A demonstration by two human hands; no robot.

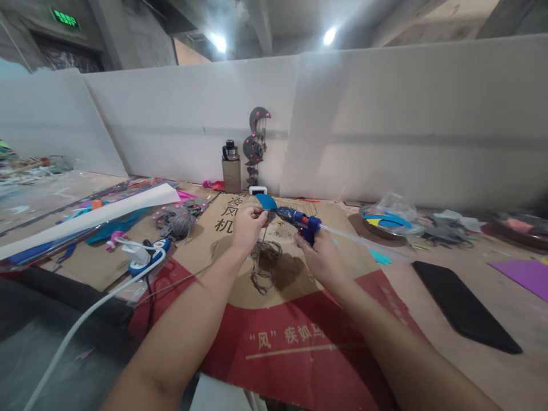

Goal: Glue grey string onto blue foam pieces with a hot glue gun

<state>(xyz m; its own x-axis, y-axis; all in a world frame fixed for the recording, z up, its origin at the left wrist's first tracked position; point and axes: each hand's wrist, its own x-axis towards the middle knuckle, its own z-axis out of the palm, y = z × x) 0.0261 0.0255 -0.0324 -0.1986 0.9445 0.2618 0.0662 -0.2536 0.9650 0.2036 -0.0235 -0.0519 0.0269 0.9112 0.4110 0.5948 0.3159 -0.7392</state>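
Observation:
My left hand pinches a blue curved piece, which looks like felt or foam sheet, by its lower edge. In my right hand is a blue hot glue gun, with a clear glue stick jutting from its back end. The gun's nozzle points left, close to the blue piece and my left fingertips; whether they touch I cannot tell. Beneath both hands a bundle of grey cord lies on a flattened cardboard box.
A power strip with a white cable and a ball of grey yarn are at left. Behind stand a bottle and a grey hanging ornament. At right are a black phone-like slab, a bowl of coloured pieces and a purple sheet.

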